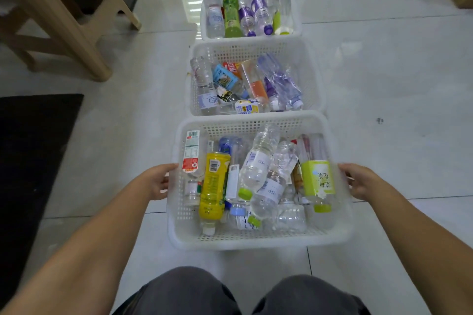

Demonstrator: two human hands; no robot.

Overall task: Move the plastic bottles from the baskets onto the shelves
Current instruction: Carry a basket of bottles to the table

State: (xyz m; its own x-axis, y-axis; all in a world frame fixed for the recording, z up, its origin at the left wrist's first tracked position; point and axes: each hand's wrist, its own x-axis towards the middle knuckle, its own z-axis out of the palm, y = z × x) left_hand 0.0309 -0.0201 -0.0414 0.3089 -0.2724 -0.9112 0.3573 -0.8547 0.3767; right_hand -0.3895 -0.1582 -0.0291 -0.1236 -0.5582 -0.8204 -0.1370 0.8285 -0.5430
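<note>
— How far along is this looking?
— Barely starting, I'd judge. Plastic bottles [213, 184] are lying heaped in the nearest basket [256, 241], and the middle basket [256, 45] and far basket [295, 11] are sitting full too. No shelves are showing.
— Hands?
— The left hand [156, 181] and right hand [358, 181] are gripping the nearest basket's side rims.

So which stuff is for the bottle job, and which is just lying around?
For the job: near basket, held by left hand and right hand; middle basket; far basket; plastic bottles inside them.
Just lying around: wooden furniture legs; black mat.
</note>
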